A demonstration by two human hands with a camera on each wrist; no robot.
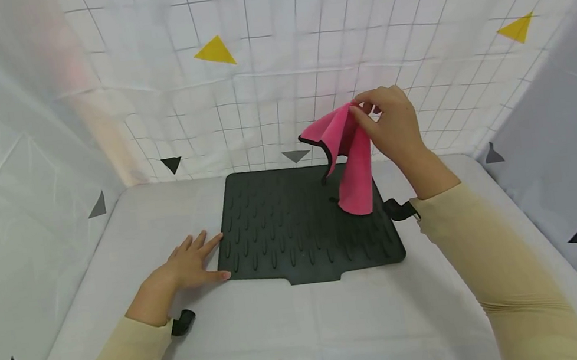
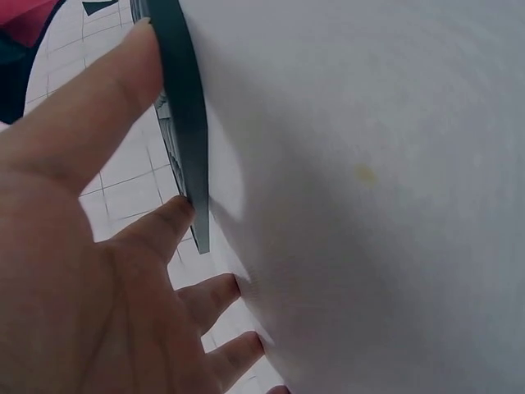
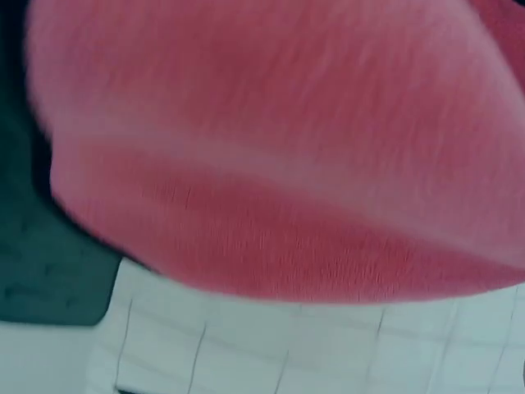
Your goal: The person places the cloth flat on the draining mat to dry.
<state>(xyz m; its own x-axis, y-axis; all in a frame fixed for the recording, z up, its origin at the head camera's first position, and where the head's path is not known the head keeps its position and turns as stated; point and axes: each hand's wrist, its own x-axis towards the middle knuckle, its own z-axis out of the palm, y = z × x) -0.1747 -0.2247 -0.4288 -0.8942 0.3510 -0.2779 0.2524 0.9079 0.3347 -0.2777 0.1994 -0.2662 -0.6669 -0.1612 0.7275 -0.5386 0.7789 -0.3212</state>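
From my right hand (image 1: 391,121) hangs a pink cloth (image 1: 355,178) with black edging, pinched between thumb and fingertips. Its folds dangle over the right part of a dark ribbed mat (image 1: 294,227), and in the right wrist view the cloth (image 3: 271,164) fills most of the picture. At the mat's left edge, my left hand (image 1: 188,265) is spread, its thumb and index finger touching the rim. The left wrist view shows thumb and index finger against the side of the mat (image 2: 187,107), while other fingertips rest on the white table surface.
The mat lies flat on a white-covered table (image 1: 279,335), with a short tab at its front edge. White sheeting with a grid (image 1: 273,45) stands behind, bearing yellow and black triangles. Grey-white sheets (image 1: 571,130) enclose both sides.
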